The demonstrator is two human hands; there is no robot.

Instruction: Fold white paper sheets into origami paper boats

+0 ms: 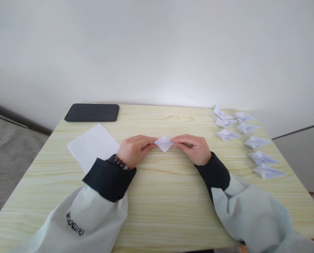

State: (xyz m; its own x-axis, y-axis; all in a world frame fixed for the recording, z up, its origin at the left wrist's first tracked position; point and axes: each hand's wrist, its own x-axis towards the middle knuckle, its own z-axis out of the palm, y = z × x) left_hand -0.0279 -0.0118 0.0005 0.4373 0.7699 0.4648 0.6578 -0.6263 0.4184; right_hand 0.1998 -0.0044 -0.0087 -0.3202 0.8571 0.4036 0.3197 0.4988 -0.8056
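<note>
A small folded white paper piece (pixel 164 143), diamond-shaped from above with a crease across its middle, is held just over the centre of the table. My left hand (pixel 135 149) pinches its left corner between thumb and fingers. On the opposite corner, my right hand (pixel 193 147) has the same kind of pinch. Both hands are closed, and the paper stretches between the fingertips. Beneath and beside my left wrist lies a stack of white paper sheets (pixel 91 146), partly covered by the hand and cuff.
Several folded white paper pieces (pixel 257 142) lie along the right side of the wood-grain table (pixel 162 200). A black phone-like slab (pixel 92 112) rests at the back left. The white wall (pixel 157 52) meets the table's far edge.
</note>
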